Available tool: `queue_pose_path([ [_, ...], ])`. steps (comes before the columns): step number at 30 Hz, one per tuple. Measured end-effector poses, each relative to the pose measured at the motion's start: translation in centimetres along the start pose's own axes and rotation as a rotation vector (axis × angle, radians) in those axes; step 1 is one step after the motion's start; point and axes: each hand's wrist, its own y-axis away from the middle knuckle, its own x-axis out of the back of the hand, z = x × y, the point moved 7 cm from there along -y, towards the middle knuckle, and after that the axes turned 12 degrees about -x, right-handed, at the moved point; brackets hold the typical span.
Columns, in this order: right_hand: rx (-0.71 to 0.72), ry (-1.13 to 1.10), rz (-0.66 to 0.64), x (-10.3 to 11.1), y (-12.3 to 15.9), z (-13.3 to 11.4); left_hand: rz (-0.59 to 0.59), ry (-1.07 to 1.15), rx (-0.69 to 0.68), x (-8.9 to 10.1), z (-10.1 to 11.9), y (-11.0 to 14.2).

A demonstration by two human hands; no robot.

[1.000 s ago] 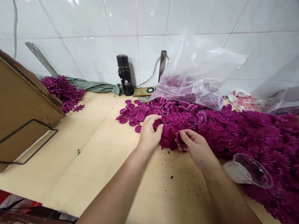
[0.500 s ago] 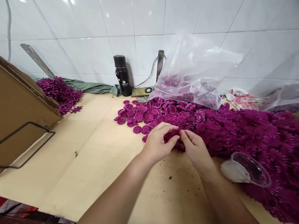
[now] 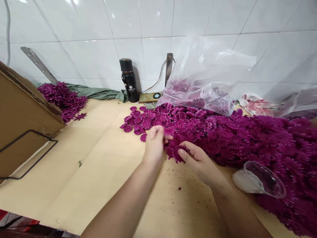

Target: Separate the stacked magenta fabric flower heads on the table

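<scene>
Purple artificial flower heads lie heaped in a long pile (image 3: 223, 138) in front of me. My right hand (image 3: 199, 160) is closed, thumb and fingers pinching a dark purple flower head (image 3: 177, 153) at the pile's near edge. To its left, my left hand (image 3: 155, 143) is closed too, with a brighter purple petal piece (image 3: 168, 132) at its fingertips, somewhat blurred. The two hands are apart. Beyond the left hand, flat round flower pieces (image 3: 138, 120) lie loosely scattered on the table.
A clear plastic cup (image 3: 266, 180) lies tipped by my right forearm. At the wall stand a black bottle (image 3: 129, 81), a phone (image 3: 150, 97) and a plastic bag (image 3: 205, 89). A cardboard box (image 3: 24, 125) and star-shaped purple pieces (image 3: 63, 99) are at left on the table (image 3: 86, 145).
My hands were close together at the fingertips; now they are apart. The left hand has shifted left, the right slightly left and down. Purple pieces now show in both hands.
</scene>
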Motion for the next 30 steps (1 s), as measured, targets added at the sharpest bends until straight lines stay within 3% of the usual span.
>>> queue_pose_path([
  [2, 0.002, 0.009, -0.051, -0.3, 0.1, -0.1, 0.138, 0.048, 0.006, 1.9, 0.1, -0.9],
  [4, -0.020, -0.012, -0.039, 0.0, 0.0, 0.3, 0.144, -0.001, -0.047, 2.6, 0.4, -1.7],
  [7, -0.068, -0.051, 0.032, 0.9, -0.4, 1.2, -0.009, -0.185, -0.160, 1.4, 0.4, -1.7],
  [12, -0.080, -0.036, 0.178, 2.3, -0.7, 1.8, -0.136, -0.429, -0.422, -1.0, 1.7, 0.1],
  [17, -0.094, -0.023, 0.338, 3.5, -0.7, 2.5, -0.452, -0.399, -0.460, -3.9, 2.4, 2.3],
  [20, -0.137, -0.122, 0.364, 3.9, -0.9, 3.5, -0.529, -0.421, -0.437, -4.7, 1.8, 3.0],
  [25, -0.130, -0.209, 0.306, 3.2, -1.2, 3.5, -0.456, -0.321, -0.292, -4.6, 0.6, 2.7],
  [30, -0.032, -0.165, 0.123, 1.3, -0.6, 1.3, -0.182, -0.020, -0.057, -2.7, -0.2, 1.6],
])
